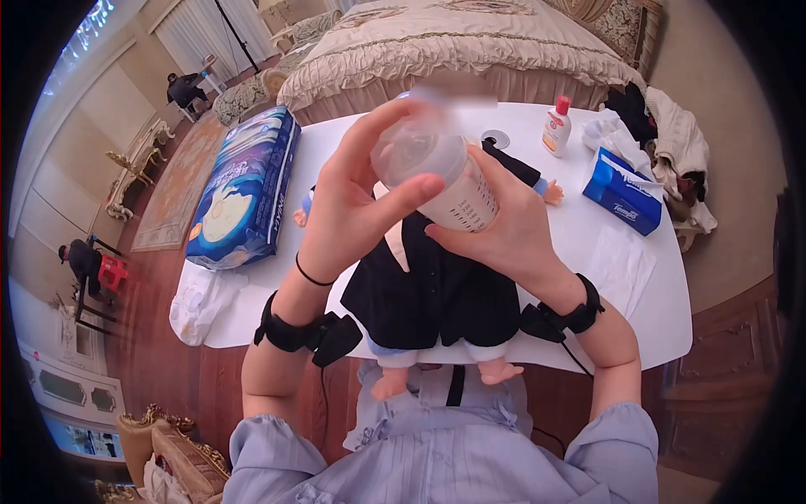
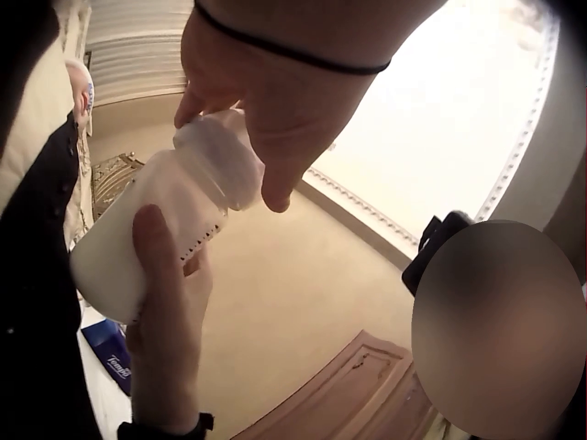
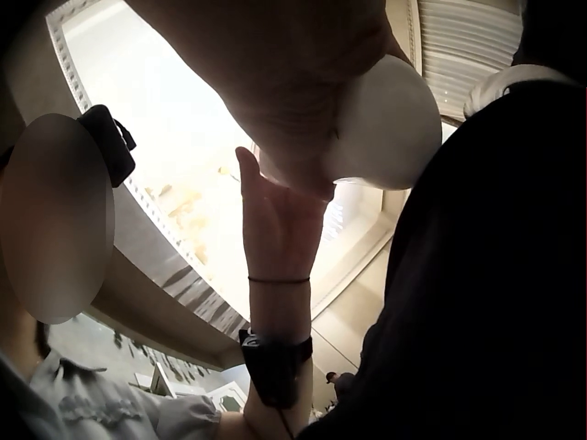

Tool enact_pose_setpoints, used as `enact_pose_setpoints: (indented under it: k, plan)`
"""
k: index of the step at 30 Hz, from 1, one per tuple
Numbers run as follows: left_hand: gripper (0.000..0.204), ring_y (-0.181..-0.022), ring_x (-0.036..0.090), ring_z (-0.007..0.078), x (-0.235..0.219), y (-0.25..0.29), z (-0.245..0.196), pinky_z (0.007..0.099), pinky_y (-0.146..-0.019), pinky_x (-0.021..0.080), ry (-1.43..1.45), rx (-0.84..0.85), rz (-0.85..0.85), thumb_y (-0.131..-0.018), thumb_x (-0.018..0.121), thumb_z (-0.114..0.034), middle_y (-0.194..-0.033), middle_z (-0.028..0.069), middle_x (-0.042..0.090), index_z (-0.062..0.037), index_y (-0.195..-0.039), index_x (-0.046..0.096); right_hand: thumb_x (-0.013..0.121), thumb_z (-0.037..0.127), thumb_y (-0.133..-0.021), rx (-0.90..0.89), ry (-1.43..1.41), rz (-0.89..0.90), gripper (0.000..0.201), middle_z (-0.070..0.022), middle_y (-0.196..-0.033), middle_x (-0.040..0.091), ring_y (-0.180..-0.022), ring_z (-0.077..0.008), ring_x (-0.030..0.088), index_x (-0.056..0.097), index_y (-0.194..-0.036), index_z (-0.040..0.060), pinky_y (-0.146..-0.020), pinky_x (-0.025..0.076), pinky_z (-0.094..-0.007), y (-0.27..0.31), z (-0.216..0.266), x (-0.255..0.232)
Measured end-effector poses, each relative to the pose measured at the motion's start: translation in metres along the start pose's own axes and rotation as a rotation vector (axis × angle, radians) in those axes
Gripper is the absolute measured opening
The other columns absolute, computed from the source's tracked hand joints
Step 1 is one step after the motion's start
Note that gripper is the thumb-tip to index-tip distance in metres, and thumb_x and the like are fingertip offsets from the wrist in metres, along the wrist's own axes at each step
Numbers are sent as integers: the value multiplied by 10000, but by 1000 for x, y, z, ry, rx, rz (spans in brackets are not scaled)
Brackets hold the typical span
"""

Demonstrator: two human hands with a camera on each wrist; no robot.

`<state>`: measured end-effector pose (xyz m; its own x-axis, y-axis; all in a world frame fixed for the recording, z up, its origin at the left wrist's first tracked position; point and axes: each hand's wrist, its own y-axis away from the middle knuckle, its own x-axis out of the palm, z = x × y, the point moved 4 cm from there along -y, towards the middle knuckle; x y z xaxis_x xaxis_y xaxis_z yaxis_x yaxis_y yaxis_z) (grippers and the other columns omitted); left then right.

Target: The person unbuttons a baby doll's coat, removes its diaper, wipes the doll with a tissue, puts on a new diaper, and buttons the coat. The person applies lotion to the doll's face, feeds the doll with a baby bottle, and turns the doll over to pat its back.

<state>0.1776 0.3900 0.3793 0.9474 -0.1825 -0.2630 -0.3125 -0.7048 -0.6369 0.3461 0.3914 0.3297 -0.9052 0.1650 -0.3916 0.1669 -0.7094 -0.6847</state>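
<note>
A baby bottle (image 1: 457,197) with printed measuring marks is held up between both hands, tilted, over a doll in a black garment (image 1: 428,294). My left hand (image 1: 348,193) grips the clear cap (image 1: 424,155) at its top, thumb and fingers around it. My right hand (image 1: 516,218) is wrapped round the bottle's body. In the left wrist view the whitish bottle (image 2: 119,261) slants, with the left hand (image 2: 275,110) on the cap and the right hand (image 2: 170,321) on the body. The right wrist view shows the bottle's base (image 3: 390,124) beside the right hand (image 3: 284,82).
On the white table (image 1: 663,294) a diaper pack (image 1: 243,189) lies at left, with a crumpled white item (image 1: 201,307) in front. At right are a lotion bottle (image 1: 556,130), a blue tissue box (image 1: 621,191) and white tissue (image 1: 621,265). A bed (image 1: 445,42) stands behind.
</note>
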Motion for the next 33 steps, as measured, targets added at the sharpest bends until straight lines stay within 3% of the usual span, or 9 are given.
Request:
enact_pose_setpoints:
  k: [4,6,16,18,20,22,24,28,33]
  plan:
    - [637,-1162,555,183,-4,-3,7,341,-1004,436,253,-106,-29,-860,741,-155,-1250,93,583,-18,-1401,433,846,290,-619,-42,-3,-27,723,-176,-1034,674,-897,-336,686,560,-1237,47,-773,552,-383,-1,4,-4]
    - [621,-1169,548,180,-4,-1,12,343,-1008,431,224,-96,-14,-875,712,-150,-1253,91,574,-30,-1410,421,877,260,-599,19,21,54,846,-161,-1112,670,-998,-258,678,515,-1322,12,-856,525,-344,-1,3,-4]
    - [835,-1269,474,252,22,14,24,396,-1052,403,235,106,-119,-812,764,-175,-1404,151,437,-87,-1468,254,875,248,-619,-30,-26,87,833,-159,-1122,663,-1005,-247,673,513,-1327,1,-870,519,-342,1,-4,-1]
    - [942,-1286,461,257,26,17,22,408,-1064,402,341,104,-268,-747,830,-144,-1420,168,415,-63,-1469,230,845,310,-642,-82,-45,1,698,-180,-1019,675,-895,-355,683,564,-1232,64,-757,555,-391,0,-2,1]
    - [978,-1276,479,243,25,25,34,398,-1054,420,271,5,-250,-688,877,-121,-1396,165,448,-19,-1444,265,841,316,-655,-122,-30,-38,723,-183,-1049,666,-906,-360,681,539,-1261,63,-758,555,-395,1,-4,2]
    - [899,-1221,529,220,38,27,40,371,-1047,426,356,-307,-94,-681,883,-129,-1332,139,521,16,-1392,353,836,321,-668,-161,-10,-78,748,-186,-1078,658,-917,-364,679,513,-1291,63,-759,555,-399,1,-3,2]
    - [782,-1156,573,197,31,26,38,358,-1038,430,334,-300,-122,-671,889,-122,-1239,108,596,22,-1310,462,832,324,-691,-59,-54,34,851,-212,-1184,611,-1052,-383,634,423,-1381,39,-869,523,-410,1,-1,3]
    - [630,-1102,618,178,-16,7,37,328,-972,487,-118,-42,-160,-710,866,-135,-1172,108,653,25,-1226,542,847,248,-705,-126,-42,-2,938,-209,-1294,579,-1238,-307,552,337,-1457,15,-1039,412,-384,-3,6,-2]
    - [601,-1058,646,202,-146,-35,101,331,-902,520,-261,-218,-534,-727,865,-193,-1148,123,663,33,-1198,568,783,229,-779,39,-4,166,710,-210,-1288,571,-1231,-332,532,463,-1364,-12,-1043,399,-386,-9,-16,-5]
